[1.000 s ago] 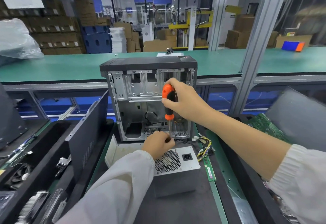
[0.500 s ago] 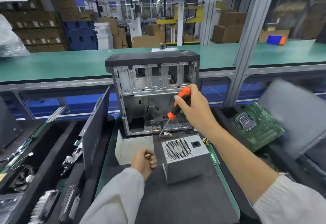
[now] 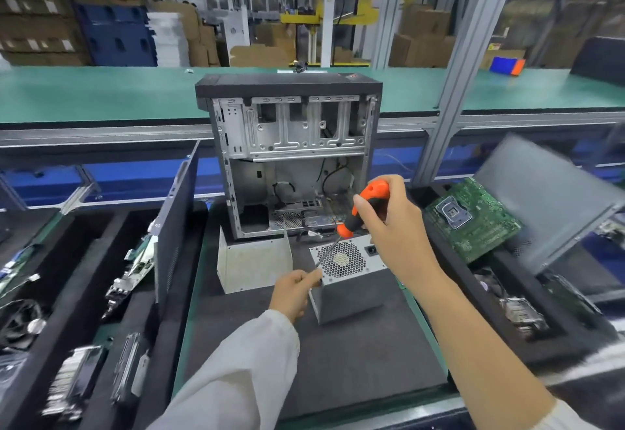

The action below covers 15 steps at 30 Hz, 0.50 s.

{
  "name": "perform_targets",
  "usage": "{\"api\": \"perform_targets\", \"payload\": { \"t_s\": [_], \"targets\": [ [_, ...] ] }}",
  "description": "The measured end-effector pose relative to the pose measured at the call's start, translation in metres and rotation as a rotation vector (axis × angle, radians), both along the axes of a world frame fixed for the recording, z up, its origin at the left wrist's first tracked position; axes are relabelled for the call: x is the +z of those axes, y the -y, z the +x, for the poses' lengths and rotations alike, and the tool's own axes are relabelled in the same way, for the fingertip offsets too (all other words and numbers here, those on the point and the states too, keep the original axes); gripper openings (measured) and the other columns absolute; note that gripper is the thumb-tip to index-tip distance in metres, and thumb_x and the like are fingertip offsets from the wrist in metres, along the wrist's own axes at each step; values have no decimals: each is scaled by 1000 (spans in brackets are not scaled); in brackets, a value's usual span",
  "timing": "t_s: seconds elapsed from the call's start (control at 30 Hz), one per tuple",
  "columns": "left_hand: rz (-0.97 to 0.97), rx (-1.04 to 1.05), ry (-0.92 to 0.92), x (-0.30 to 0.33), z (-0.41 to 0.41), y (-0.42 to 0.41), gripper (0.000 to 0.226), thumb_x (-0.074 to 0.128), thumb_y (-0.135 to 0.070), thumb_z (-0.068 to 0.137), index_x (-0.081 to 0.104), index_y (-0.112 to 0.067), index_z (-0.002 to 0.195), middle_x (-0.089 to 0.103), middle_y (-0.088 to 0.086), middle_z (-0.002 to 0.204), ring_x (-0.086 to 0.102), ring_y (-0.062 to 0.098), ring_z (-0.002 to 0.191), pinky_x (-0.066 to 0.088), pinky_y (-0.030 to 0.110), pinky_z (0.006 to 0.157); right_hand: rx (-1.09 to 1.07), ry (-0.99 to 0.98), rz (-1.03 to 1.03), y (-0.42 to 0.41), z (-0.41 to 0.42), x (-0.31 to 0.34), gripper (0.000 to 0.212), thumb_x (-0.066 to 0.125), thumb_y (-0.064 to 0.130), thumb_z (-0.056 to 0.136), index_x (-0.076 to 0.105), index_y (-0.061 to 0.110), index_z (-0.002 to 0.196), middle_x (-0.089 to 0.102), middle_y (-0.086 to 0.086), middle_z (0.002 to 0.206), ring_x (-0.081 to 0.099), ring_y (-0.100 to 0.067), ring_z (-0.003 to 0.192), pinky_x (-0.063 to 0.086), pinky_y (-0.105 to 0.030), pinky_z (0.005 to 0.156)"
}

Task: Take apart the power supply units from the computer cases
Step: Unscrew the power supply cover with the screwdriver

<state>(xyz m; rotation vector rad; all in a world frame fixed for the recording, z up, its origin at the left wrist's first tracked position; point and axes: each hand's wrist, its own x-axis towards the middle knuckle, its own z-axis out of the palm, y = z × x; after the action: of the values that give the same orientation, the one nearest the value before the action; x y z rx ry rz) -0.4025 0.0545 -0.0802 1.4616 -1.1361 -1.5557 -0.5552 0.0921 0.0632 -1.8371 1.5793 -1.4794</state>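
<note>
An open computer case (image 3: pixel 291 155) stands upright on the dark mat, its inside mostly bare metal. In front of it lies a grey power supply unit (image 3: pixel 351 280) with its fan grille facing up. My right hand (image 3: pixel 395 226) grips the orange and black handle of a screwdriver (image 3: pixel 363 208), shaft slanting down to the left. My left hand (image 3: pixel 294 291) is at the screwdriver's tip, fingers pinched around it beside the unit's left corner.
A bent white metal plate (image 3: pixel 253 262) leans by the case. A black side panel (image 3: pixel 176 226) stands upright at the left. Black trays (image 3: pixel 71 294) at the left hold removed parts. A green motherboard (image 3: pixel 473 218) and a grey panel (image 3: pixel 541 209) lie at the right.
My right hand lifted the screwdriver away from the case and tilted it. My left hand drew back from the unit, then rose to the screwdriver's tip.
</note>
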Motion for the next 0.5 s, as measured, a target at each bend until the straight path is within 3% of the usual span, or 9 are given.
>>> {"api": "perform_targets", "payload": {
  "t_s": [0.17, 0.3, 0.5],
  "targets": [
    [-107, -115, 103, 4, -1, -2, 24, 65, -27, 92, 67, -4, 88, 21, -8, 42, 16, 9, 38, 14, 19, 38, 17, 25, -29, -4, -7, -2, 14, 57, 22, 95, 43, 18, 96, 67, 2, 67, 64, 0, 56, 40, -8, 53],
    [-50, -122, -2, 3, -1, 3, 16, 65, -20, 92, 65, -12, 79, 19, -3, 57, 15, 10, 43, 13, 19, 40, -3, -49, -105, -5, -11, -2, 14, 58, 19, 94, 45, 16, 95, 59, 6, 73, 59, 10, 56, 38, -3, 54],
    [-1, -108, -105, -3, -2, -1, 16, 61, -20, 95, 60, -11, 82, 17, -7, 54, 15, 9, 43, 12, 20, 42, 13, -102, -61, 1, -11, -8, 13, 59, 20, 94, 46, 16, 97, 57, 5, 76, 57, 6, 59, 38, -6, 54]
  ]
}}
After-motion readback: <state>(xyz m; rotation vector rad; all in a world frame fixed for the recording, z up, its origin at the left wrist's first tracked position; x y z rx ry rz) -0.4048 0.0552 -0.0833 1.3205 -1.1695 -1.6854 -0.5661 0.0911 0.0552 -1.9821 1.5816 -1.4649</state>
